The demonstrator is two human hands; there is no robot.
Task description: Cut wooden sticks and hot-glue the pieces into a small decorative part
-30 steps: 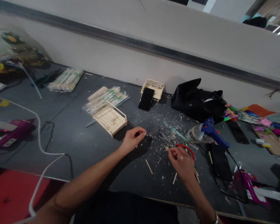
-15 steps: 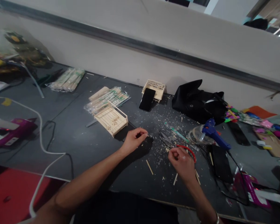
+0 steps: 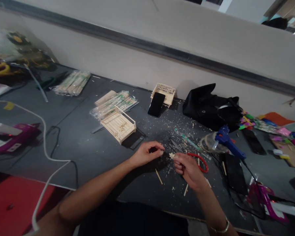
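In the head view my right hand [image 3: 188, 167] pinches a small pale wooden flower [image 3: 172, 155] between thumb and fingertips, just above the tabletop. Close on its left, my left hand [image 3: 147, 153] has thumb and forefinger tips together; whatever they may hold is too small to make out. Scissors with red handles [image 3: 203, 163] lie behind my right hand, which partly hides them. Beyond my left hand stands a miniature bed-like frame of light sticks [image 3: 118, 126] with flower ornaments on its slats. Tiny wood chips are scattered around both hands.
A blue glue gun [image 3: 227, 141] rests by a tape roll [image 3: 208, 142] at right. Behind are a phone [image 3: 156, 104] leaning on a small stick bench [image 3: 170, 95], a black bag [image 3: 196, 105] and wrapped stick bundles [image 3: 118, 103]. A white cable [image 3: 45, 144] crosses the left side.
My right hand has lifted and moved left, bringing the wooden flower into sight near my left hand. My left hand has shifted slightly right and down, its fingertips still together.
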